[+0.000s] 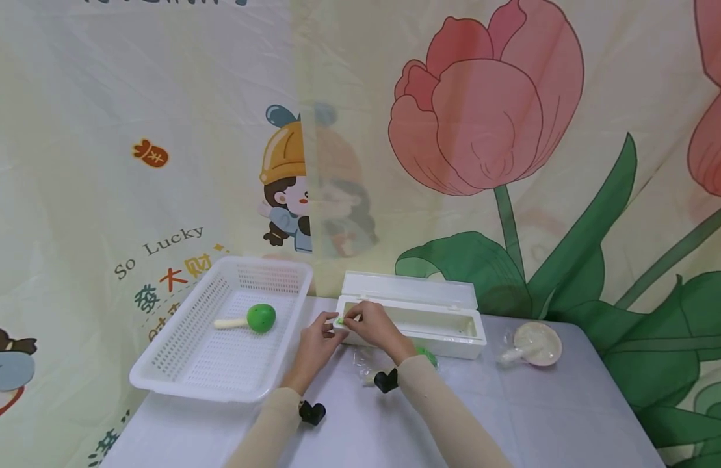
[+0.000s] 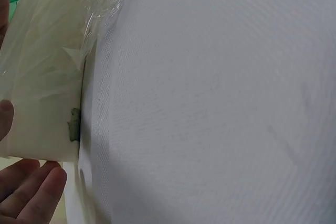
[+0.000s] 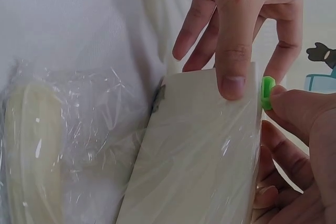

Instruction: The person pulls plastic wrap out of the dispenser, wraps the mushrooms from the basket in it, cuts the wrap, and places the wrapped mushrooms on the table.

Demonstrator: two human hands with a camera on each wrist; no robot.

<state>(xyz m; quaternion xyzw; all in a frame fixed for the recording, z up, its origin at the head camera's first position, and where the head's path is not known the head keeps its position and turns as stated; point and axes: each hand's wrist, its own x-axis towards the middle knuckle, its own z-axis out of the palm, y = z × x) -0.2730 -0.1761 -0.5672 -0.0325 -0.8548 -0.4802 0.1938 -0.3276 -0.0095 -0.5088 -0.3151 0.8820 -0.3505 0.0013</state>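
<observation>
A long white box (image 1: 442, 348) stands on the table with its lid (image 1: 409, 290) raised. My left hand (image 1: 316, 344) grips its left end, the thumb on the front wall and the fingers round the end. Between thumb and fingers my right hand (image 1: 372, 325) pinches a small green plastic piece (image 3: 268, 93) at the box's top front edge, near that left end. Clear film (image 3: 210, 156) lies over the front wall. In front of the box is a film-wrapped thing with a cream handle (image 3: 34, 150) and a green head (image 1: 427, 356), partly hidden by my right forearm.
A white perforated basket (image 1: 152, 374) stands to the left, holding a maraca-like thing with a green ball head (image 1: 261, 318) and cream handle. Right of the box lies a pale round thing (image 1: 541, 343) with a film-wrapped handle. A printed cloth (image 1: 348, 65) hangs behind the table.
</observation>
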